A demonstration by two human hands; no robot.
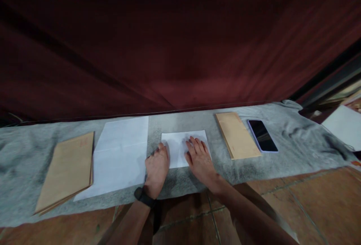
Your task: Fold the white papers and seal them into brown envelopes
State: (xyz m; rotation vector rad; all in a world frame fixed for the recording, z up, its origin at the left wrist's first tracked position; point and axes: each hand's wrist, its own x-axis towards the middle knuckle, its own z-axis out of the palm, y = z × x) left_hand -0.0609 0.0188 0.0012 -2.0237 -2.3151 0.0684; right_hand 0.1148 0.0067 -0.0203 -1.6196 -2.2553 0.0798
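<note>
A folded sheet of white paper [177, 147] lies on the grey cloth in front of me. My left hand [157, 163], with a dark band on its wrist, is closed at the paper's left edge, its fingertips curled out of sight. Flat on the right half of the paper rests my right hand [199, 158], its fingers apart. Larger white sheets [121, 155] with a crease lie to the left of my left hand. A stack of brown envelopes [69, 166] partly covers their left side.
More brown envelopes [237, 135] and a phone [263, 136] lie on the right of the grey cloth [293, 143]. Behind it hangs a dark red cloth [180, 49]. Tiled floor [310, 200] shows in front, and a white sheet-like object [344, 126] is at far right.
</note>
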